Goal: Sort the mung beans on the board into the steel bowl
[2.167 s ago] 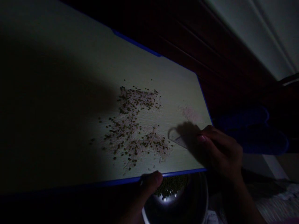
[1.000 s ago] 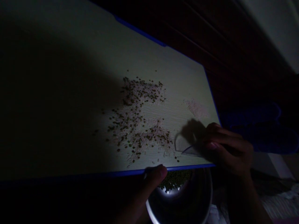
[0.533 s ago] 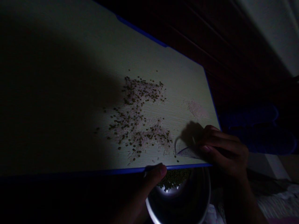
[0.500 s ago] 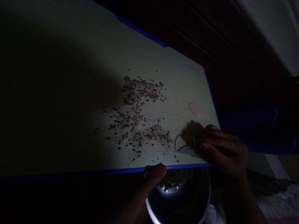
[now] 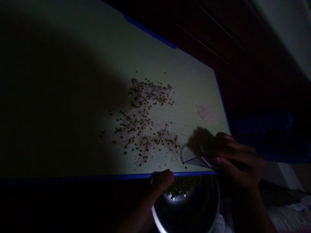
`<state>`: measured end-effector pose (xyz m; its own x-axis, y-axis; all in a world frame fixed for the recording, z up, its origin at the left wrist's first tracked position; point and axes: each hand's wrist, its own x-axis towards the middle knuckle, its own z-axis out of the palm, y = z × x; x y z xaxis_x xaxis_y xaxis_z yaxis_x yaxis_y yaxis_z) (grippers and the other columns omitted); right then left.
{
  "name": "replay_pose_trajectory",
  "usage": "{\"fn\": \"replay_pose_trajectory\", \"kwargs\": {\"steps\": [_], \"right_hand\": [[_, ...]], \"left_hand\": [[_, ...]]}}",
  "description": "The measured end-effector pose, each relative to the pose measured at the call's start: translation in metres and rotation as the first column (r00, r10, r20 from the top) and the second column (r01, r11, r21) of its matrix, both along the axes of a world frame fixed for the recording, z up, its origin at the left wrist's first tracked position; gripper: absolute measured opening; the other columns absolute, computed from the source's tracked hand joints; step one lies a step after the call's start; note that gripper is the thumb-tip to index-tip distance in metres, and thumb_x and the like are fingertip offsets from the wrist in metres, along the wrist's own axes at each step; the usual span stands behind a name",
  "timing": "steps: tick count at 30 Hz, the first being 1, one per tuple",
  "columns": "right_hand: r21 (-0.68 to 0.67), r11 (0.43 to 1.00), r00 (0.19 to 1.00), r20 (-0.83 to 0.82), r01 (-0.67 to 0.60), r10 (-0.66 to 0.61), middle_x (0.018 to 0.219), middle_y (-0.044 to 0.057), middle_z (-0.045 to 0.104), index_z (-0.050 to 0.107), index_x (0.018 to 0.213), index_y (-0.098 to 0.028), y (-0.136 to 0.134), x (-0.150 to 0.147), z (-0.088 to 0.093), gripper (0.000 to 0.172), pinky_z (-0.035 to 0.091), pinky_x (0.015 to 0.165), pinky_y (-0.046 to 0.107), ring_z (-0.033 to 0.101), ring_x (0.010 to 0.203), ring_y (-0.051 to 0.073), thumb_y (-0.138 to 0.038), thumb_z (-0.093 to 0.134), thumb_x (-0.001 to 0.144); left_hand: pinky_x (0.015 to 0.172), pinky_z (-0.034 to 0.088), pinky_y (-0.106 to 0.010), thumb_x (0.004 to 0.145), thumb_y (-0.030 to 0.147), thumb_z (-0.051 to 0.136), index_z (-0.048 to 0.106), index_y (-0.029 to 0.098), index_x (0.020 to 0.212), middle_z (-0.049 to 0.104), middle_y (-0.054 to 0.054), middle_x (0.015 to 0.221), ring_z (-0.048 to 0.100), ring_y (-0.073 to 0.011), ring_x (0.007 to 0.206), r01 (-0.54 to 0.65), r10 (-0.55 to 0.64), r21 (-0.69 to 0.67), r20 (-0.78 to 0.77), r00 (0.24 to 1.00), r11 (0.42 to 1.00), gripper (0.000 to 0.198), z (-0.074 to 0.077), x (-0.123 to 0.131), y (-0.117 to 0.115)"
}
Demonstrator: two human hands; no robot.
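My right hand [image 5: 239, 158] is closed, pinching a clear, curved plastic piece [image 5: 193, 158] whose tip rests on the pale tabletop [image 5: 179, 87]. Just left of that tip lies a scattered mix of rice grains and small green beans [image 5: 155, 140]. A separate small heap of rice [image 5: 206, 113] sits beyond my right hand. Below the table's blue edge is a metal bowl [image 5: 217, 202], with green beans [image 5: 183, 186] gathered at its far side. My left hand [image 5: 160, 186] grips the bowl's rim, thumb up by the table edge; its other fingers are hidden.
A blue edge strip [image 5: 97, 177] runs along the near side of the table. Dark blue rounded objects [image 5: 267, 136] are at the right, beyond the table's end. Striped cloth [image 5: 289, 213] shows at lower right. The scene is dim, with deep shadow on the left.
The plastic piece has tilted slightly in my right hand, which has shifted a little right and down. My left hand and the bowl stay nearly still.
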<state>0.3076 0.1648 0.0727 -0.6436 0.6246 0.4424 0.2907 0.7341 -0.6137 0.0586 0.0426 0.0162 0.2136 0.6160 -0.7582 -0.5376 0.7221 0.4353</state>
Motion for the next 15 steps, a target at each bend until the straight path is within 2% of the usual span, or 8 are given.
{"fn": "replay_pose_trajectory", "kwargs": {"steps": [2, 3, 5, 6, 9, 11, 13, 15], "right_hand": [[0.003, 1.000, 1.000, 0.005, -0.014, 0.014, 0.084, 0.003, 0.081, 0.085, 0.116, -0.025, 0.0008, 0.0005, -0.0004, 0.029, 0.052, 0.072, 0.044, 0.069, 0.073, 0.020, -0.007, 0.074, 0.096], [0.003, 1.000, 1.000, 0.010, -0.016, 0.016, 0.085, 0.003, 0.081, 0.085, 0.116, -0.025, 0.0011, 0.0009, -0.0006, 0.030, 0.052, 0.073, 0.044, 0.069, 0.074, 0.020, -0.005, 0.074, 0.096], [-0.003, 1.000, 1.000, 0.023, -0.012, 0.012, 0.087, 0.003, 0.082, 0.085, 0.117, -0.025, 0.0012, 0.0015, -0.0007, 0.032, 0.053, 0.075, 0.044, 0.070, 0.076, 0.020, -0.004, 0.074, 0.095], [-0.007, 1.000, 1.000, 0.028, -0.012, 0.012, 0.087, 0.003, 0.082, 0.086, 0.117, -0.026, 0.0013, 0.0015, -0.0005, 0.033, 0.053, 0.075, 0.044, 0.071, 0.077, 0.020, -0.005, 0.074, 0.096], [-0.018, 0.999, 0.999, 0.032, -0.034, 0.035, 0.087, 0.001, 0.082, 0.086, 0.119, -0.028, 0.0018, 0.0005, 0.0006, 0.031, 0.053, 0.072, 0.043, 0.070, 0.076, 0.020, -0.009, 0.074, 0.098], [-0.020, 0.998, 0.998, 0.036, -0.056, 0.057, 0.087, 0.001, 0.083, 0.086, 0.118, -0.028, 0.0023, -0.0007, 0.0013, 0.027, 0.053, 0.071, 0.042, 0.070, 0.075, 0.018, -0.012, 0.074, 0.099], [-0.024, 0.997, 0.996, 0.045, -0.072, 0.073, 0.088, 0.001, 0.084, 0.085, 0.117, -0.027, 0.0029, -0.0016, 0.0017, 0.024, 0.054, 0.073, 0.042, 0.070, 0.075, 0.018, -0.013, 0.075, 0.100], [-0.031, 0.995, 0.994, 0.054, -0.093, 0.094, 0.089, 0.002, 0.084, 0.085, 0.117, -0.027, 0.0035, -0.0019, 0.0019, 0.023, 0.055, 0.075, 0.042, 0.070, 0.076, 0.018, -0.014, 0.075, 0.101]], "left_hand": [[0.147, 0.023, -0.059, 0.087, 0.051, 0.091, 0.083, 0.024, 0.090, 0.083, -0.014, 0.137, 0.059, -0.0436, 0.158, 0.036, -0.031, 0.026, -0.169, 0.985, 0.999, 0.029, -0.0018, -0.0010, -0.0002], [0.146, 0.027, -0.060, 0.088, 0.054, 0.090, 0.082, 0.025, 0.090, 0.084, -0.014, 0.133, 0.056, -0.0438, 0.160, 0.043, -0.031, 0.046, -0.227, 0.973, 0.998, 0.030, -0.0018, -0.0017, 0.0001], [0.147, 0.022, -0.059, 0.090, 0.057, 0.087, 0.083, 0.025, 0.089, 0.086, -0.016, 0.124, 0.046, -0.0424, 0.168, 0.062, -0.044, 0.065, -0.253, 0.966, 0.996, 0.033, -0.0004, -0.0034, 0.0012], [0.148, 0.019, -0.055, 0.090, 0.057, 0.087, 0.084, 0.025, 0.091, 0.086, -0.016, 0.125, 0.042, -0.0396, 0.171, 0.078, -0.061, 0.063, -0.234, 0.970, 0.995, 0.032, 0.0004, -0.0041, 0.0019], [0.147, 0.014, -0.039, 0.088, 0.057, 0.088, 0.085, 0.025, 0.096, 0.082, -0.012, 0.141, 0.038, -0.0308, 0.173, 0.100, -0.094, 0.069, -0.094, 0.991, 0.993, 0.033, 0.0005, -0.0052, 0.0033], [0.146, 0.011, -0.034, 0.091, 0.060, 0.083, 0.085, 0.024, 0.102, 0.082, -0.012, 0.142, 0.031, -0.0264, 0.176, 0.122, -0.111, 0.122, -0.097, 0.989, 0.985, 0.038, -0.0022, -0.0049, 0.0032], [0.147, 0.011, -0.034, 0.095, 0.065, 0.076, 0.086, 0.022, 0.109, 0.084, -0.014, 0.137, 0.026, -0.0245, 0.177, 0.161, -0.138, 0.160, -0.146, 0.980, 0.974, 0.047, -0.0050, -0.0043, 0.0026], [0.148, 0.014, -0.038, 0.094, 0.067, 0.077, 0.087, 0.021, 0.112, 0.084, -0.015, 0.136, 0.031, -0.0272, 0.176, 0.159, -0.141, 0.140, -0.128, 0.982, 0.977, 0.050, -0.0060, -0.0039, 0.0022]]}}
